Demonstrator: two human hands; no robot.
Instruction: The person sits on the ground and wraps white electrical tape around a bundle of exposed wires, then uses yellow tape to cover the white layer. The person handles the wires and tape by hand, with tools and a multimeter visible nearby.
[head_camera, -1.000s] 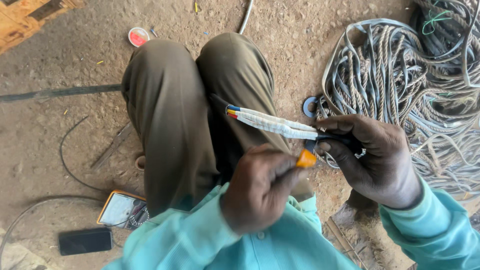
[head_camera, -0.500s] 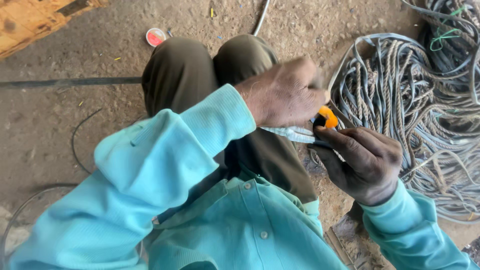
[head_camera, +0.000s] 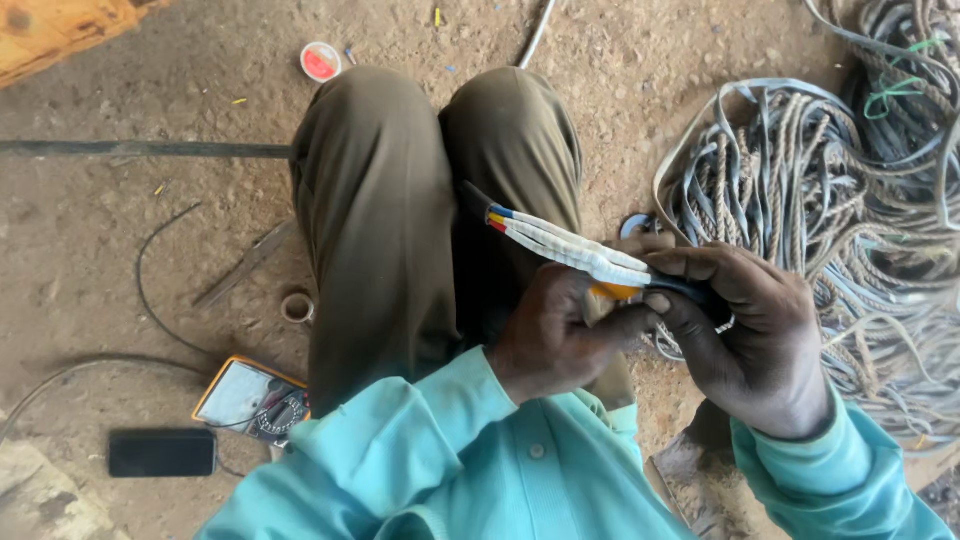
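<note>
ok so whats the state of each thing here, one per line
cable: white sheath cut back, coloured cores bared at its tip, gripped in the right hand
orange-handled tool: held in the left hand, against the cable
multimeter: lying face up on the ground
phone: screen dark, lying flat
tape roll: lying flat
rope pile: loosely coiled, tangled

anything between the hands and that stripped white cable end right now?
Nothing visible. The right hand already grips the white cable, and the left hand presses an orange-handled tool against it. The coloured cores point out over the knees, unobstructed.
</note>
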